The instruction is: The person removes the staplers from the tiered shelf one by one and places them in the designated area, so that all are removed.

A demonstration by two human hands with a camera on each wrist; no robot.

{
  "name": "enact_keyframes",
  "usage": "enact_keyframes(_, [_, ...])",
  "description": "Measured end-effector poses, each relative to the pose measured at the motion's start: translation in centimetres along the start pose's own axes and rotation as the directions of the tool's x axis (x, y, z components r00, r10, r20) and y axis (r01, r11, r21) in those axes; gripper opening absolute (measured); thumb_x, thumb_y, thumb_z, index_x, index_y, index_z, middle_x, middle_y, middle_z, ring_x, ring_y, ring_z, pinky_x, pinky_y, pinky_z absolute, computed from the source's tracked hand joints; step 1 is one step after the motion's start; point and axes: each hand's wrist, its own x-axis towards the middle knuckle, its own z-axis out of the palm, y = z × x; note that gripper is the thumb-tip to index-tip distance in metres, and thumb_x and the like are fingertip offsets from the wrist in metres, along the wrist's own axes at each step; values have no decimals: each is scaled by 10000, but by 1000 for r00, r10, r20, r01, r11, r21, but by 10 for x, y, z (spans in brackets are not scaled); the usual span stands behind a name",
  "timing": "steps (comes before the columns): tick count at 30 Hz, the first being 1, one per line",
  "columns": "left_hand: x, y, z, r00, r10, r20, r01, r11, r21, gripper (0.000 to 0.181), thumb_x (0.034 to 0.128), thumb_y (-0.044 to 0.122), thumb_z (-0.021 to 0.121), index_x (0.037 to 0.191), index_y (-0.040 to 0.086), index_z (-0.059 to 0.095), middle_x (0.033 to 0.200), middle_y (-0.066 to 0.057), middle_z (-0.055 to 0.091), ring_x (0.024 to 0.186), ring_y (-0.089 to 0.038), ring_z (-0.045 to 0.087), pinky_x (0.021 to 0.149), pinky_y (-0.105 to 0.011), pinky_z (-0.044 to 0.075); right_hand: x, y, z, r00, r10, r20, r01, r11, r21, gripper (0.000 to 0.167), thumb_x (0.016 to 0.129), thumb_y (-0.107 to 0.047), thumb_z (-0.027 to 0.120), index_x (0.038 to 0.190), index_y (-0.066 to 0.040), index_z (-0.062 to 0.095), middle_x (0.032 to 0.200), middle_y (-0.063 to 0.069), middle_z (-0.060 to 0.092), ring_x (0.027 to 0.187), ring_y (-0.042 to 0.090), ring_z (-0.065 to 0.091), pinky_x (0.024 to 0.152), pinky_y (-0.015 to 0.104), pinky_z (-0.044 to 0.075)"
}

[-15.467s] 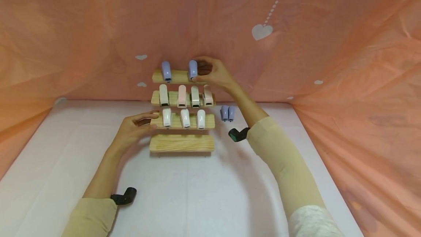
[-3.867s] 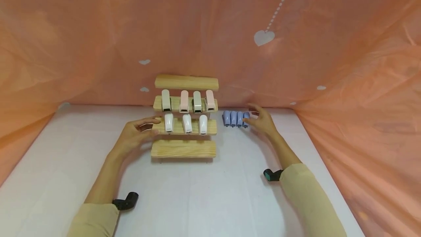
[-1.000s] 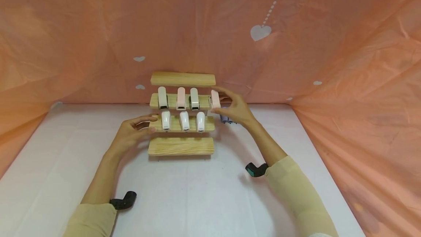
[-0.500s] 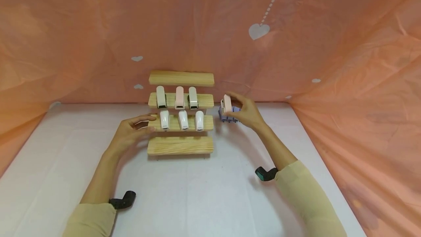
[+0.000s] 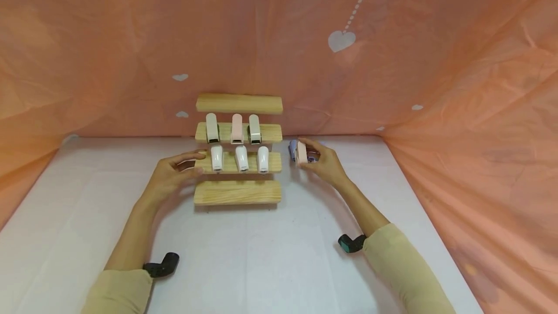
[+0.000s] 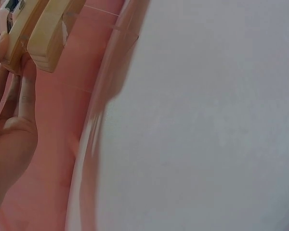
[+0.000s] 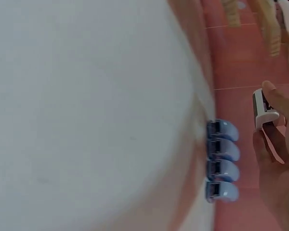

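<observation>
Fingers (image 5: 313, 144) kinda hide the glossy lavender plastic staplers (image 7: 224, 149) beyond them; right hand (image 5: 327, 163) has the slim pale-pink plastic stapler (image 5: 302, 153) pinched, gone from the tiered light-wood rack (image 5: 237, 193) since seconds ago, left hand (image 5: 171, 177) gripping that.

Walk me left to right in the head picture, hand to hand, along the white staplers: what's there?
Left hand, first white stapler, middle white stapler, last white stapler, held pink stapler, right hand.
</observation>
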Motion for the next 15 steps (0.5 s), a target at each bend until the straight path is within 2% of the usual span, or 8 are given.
enact_keyframes(4, [0,0,0,1000,3,-2,-3,1000,12,387,887,90,759,1242,-25,659,1226,36,689,1127,-34,592,975,-160,466,-6,6,5,999,37,9,-37,999,-4,731,754,10,847,1415,-68,545,1291,213,596,1163,366,615,940,376,551])
enact_keyframes(6, [0,0,1,1000,-5,-2,5,1000,14,408,888,94,759,1260,-32,647,1204,68,692,1119,-31,590,965,-153,469,-9,10,8,999,52,10,-52,999,4,731,755,26,841,1416,-51,539,1283,237,595,1171,373,611,937,366,551])
enact_keyframes(10, [0,1,1,1000,-14,-3,14,1000,13,465,890,93,757,1298,-69,606,1147,138,689,1109,-31,588,953,-141,470,-13,15,14,997,76,-11,-77,996,-48,727,746,-7,857,1405,-66,555,1270,211,619,1160,332,623,953,368,542])
enact_keyframes(15, [1,1,1,1000,-2,-5,3,999,34,431,891,105,758,1277,-40,635,1206,76,691,1103,-20,596,956,-143,469,-15,17,21,996,84,-14,-85,991,-106,737,726,-37,877,1393,-94,569,1252,191,642,1142,310,636,973,390,529])
